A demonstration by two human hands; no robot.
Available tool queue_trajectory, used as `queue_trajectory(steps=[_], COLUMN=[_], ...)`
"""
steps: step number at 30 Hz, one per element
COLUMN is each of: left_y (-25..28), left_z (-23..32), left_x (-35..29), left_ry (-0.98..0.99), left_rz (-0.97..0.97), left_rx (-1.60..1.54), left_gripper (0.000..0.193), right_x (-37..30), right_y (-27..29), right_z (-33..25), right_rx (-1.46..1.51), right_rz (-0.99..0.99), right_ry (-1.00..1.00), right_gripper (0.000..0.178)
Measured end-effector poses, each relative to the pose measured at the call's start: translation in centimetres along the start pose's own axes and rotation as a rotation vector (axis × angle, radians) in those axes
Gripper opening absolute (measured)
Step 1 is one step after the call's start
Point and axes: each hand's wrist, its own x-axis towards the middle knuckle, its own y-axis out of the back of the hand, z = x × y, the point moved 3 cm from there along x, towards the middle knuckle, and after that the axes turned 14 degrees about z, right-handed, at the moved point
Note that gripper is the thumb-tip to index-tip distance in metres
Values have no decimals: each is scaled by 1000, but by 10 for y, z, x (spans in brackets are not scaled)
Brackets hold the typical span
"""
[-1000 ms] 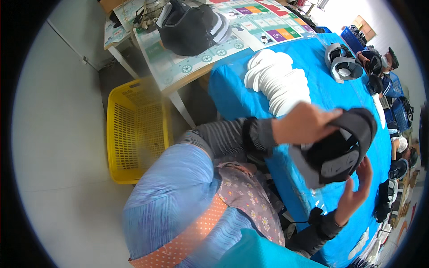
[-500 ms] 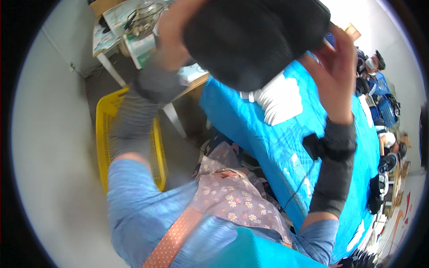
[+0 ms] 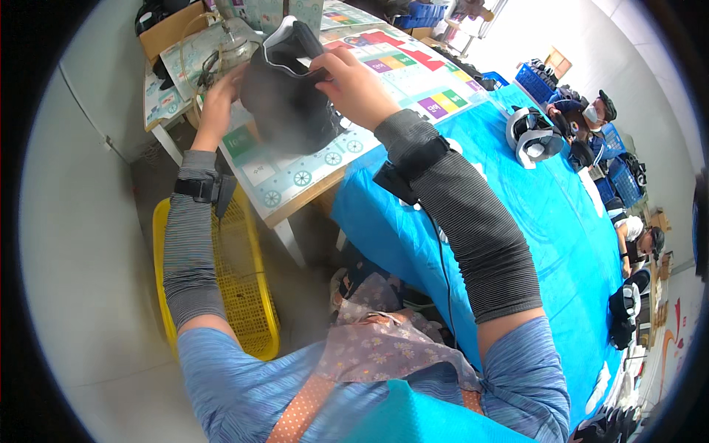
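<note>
A black cap (image 3: pixel 292 111) is held up over the patterned table, its white-edged opening turned upward and its lower part blurred. My right hand (image 3: pixel 354 83) pinches the cap's rim from the right, fingers bent over the edge. At the cap's left side my left hand (image 3: pixel 221 103) grips it, with some fingertips hidden behind the dark fabric. Just beyond the left hand stands a clear glass vessel (image 3: pixel 238 37) with thin tubing around it. Dark ribbed sleeves cover both forearms, and a black strap with a small box sits on each wrist.
A table with a patterned top (image 3: pixel 325 166) meets a blue-covered table (image 3: pixel 509 214) on the right. White-and-black caps (image 3: pixel 533 136) rest on the blue cover. A yellow plastic basket (image 3: pixel 267 325) stands on the floor at left. Other people (image 3: pixel 591 118) work at the far right.
Both hands have carried the black cap away and left, from over the blue table's edge to above the patterned table. Its opening now shows. My right forearm now covers most of the white stack.
</note>
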Motion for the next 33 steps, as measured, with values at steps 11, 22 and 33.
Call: queue_trajectory(steps=[11,22,33], left_y=[-33,-49,-49], left_z=[74,44,-29], left_x=[47,69,48], left_ry=[276,531,709], left_rz=[-70,-78,31], left_rx=[24,130,-9], left_gripper=[79,64,20], right_x=[17,14,-8], right_y=[-13,-48,-92], right_z=[5,33,42], right_rx=[-30,90,-12], right_rz=[4,213,111], right_ry=[35,-690,-786], right_gripper=[21,95,88])
